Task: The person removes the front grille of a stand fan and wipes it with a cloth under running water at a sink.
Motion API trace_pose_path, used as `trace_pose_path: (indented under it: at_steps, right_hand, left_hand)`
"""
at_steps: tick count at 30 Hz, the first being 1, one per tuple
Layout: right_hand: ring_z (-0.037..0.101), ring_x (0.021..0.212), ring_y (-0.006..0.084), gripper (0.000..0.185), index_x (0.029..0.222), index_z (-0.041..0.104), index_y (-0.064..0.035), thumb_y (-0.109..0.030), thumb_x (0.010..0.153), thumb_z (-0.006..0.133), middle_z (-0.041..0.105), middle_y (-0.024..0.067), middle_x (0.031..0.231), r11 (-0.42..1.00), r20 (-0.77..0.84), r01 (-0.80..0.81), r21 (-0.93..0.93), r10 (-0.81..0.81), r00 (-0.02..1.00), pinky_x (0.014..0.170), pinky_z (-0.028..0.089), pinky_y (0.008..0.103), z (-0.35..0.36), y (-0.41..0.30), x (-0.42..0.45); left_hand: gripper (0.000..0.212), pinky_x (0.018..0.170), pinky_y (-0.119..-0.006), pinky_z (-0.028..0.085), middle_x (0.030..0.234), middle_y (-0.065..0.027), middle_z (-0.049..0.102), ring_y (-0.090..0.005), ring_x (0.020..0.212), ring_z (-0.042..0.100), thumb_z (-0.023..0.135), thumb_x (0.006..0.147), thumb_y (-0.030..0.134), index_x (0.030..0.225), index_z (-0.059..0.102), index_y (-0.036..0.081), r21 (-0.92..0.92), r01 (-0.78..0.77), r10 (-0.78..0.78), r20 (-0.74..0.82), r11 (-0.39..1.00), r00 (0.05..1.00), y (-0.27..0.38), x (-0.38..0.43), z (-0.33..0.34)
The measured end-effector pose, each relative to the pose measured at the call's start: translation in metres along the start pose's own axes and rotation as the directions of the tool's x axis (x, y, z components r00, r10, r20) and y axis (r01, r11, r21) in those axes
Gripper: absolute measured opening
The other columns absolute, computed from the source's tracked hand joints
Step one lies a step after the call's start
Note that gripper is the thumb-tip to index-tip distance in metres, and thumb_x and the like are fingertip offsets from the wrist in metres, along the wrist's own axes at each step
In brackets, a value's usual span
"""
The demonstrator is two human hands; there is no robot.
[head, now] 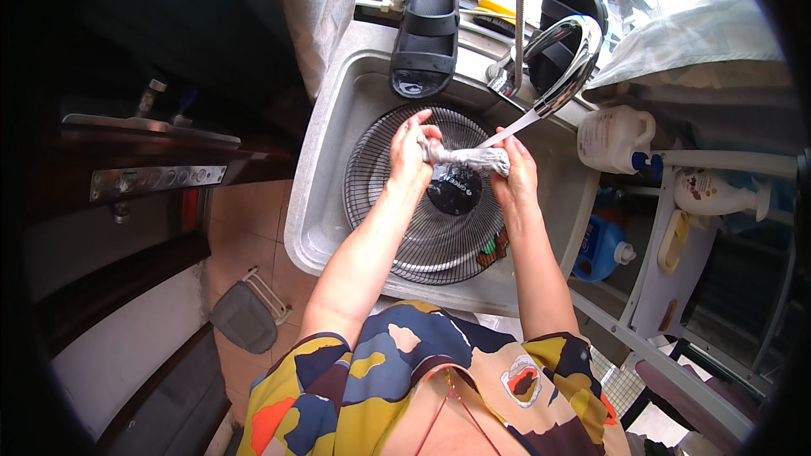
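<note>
Above a round black wire fan grille (374,202) in a grey sink (310,209), both hands hold a wet, twisted grey-white cloth (469,157). My left hand (412,155) grips its left end, fingers partly curled. The bunched right end rests against the fingers of my right hand (514,168). Water runs from a chrome faucet (570,76) onto the cloth near my right hand. The grille's dark centre bears writing. A piece of red and green patterned material (493,250) lies at the grille's lower right edge.
Two black sandals stand at the sink's back, one left (424,38) and one behind the faucet (551,63). At right are a white jug (608,139), a blue bottle (599,250) and a metal rack (659,354). A grey folding stool (244,316) stands on the floor at left.
</note>
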State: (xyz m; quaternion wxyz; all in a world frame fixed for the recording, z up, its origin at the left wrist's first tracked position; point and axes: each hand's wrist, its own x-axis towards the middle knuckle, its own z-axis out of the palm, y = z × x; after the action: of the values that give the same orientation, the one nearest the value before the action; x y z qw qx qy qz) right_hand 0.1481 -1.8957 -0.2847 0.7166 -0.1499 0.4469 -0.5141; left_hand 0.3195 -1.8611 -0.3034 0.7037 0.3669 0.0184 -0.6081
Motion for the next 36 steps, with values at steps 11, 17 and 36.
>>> trace_pose_path:
  at_steps: [11,17,36]
  right_hand:
    - [0.06,0.076,0.0122,0.026,0.106,0.059,0.0033,-0.007,0.084,0.067,0.065,0.0091,0.094,0.877,0.405,-0.114,-0.467,0.327,0.854,0.066,0.048,0.0246,-0.009,-0.02,-0.007]
    - [0.061,0.098,0.0202,0.044,0.117,0.058,-0.0019,-0.005,0.075,0.073,0.062,0.0083,0.104,0.964,0.383,-0.087,-0.251,0.182,0.906,0.082,0.053,0.0341,-0.028,-0.026,-0.003]
    - [0.064,0.094,0.0252,0.03,0.115,0.053,0.0029,0.003,0.085,0.055,0.062,0.0157,0.106,1.0,0.095,0.007,0.013,-0.008,0.995,0.084,0.054,0.0374,-0.012,-0.006,-0.005]
  left_hand:
    - [0.021,0.065,-0.021,0.047,0.087,-0.0037,0.064,-0.0095,0.075,0.059,0.065,0.079,0.015,0.096,0.063,0.003,0.618,-0.007,-0.323,0.42,0.786,0.849,0.02,-0.014,0.024]
    - [0.018,0.06,-0.023,0.05,0.086,-0.0056,0.064,-0.0105,0.07,0.06,0.056,0.087,0.015,0.098,0.062,0.001,0.613,0.032,-0.311,0.354,0.79,0.882,0.032,-0.003,0.024]
    - [0.008,0.07,-0.023,0.047,0.084,-0.0017,0.06,-0.008,0.075,0.056,0.064,0.085,0.009,0.089,0.058,0.007,0.39,0.018,-0.14,0.287,0.921,0.948,0.019,-0.007,0.02]
